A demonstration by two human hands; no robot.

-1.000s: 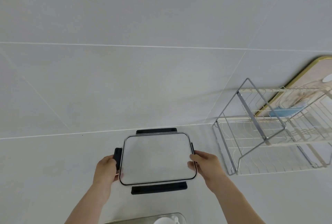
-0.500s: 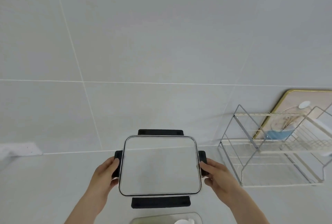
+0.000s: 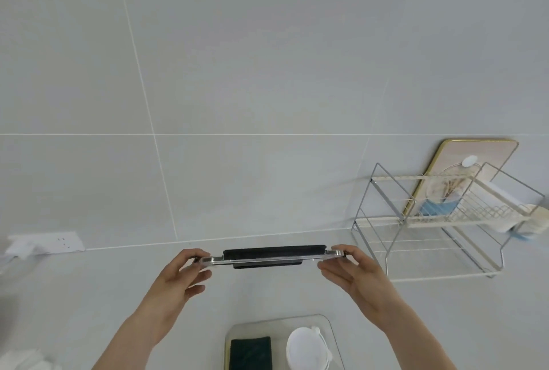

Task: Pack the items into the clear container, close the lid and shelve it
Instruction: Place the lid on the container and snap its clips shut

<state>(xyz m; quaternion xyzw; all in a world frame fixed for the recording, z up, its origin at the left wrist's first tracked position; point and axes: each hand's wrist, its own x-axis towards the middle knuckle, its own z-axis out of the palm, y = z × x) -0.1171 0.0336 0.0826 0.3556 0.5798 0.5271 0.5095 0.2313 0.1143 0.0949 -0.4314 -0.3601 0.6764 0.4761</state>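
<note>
White counter, hands gripping lid

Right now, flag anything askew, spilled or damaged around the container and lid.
Nothing stands out. The lid is held level, edge-on, between the left hand and right hand, above the open clear container. Inside, a dark sponge and a white round item lie side by side. No spills or breakage show.
</note>
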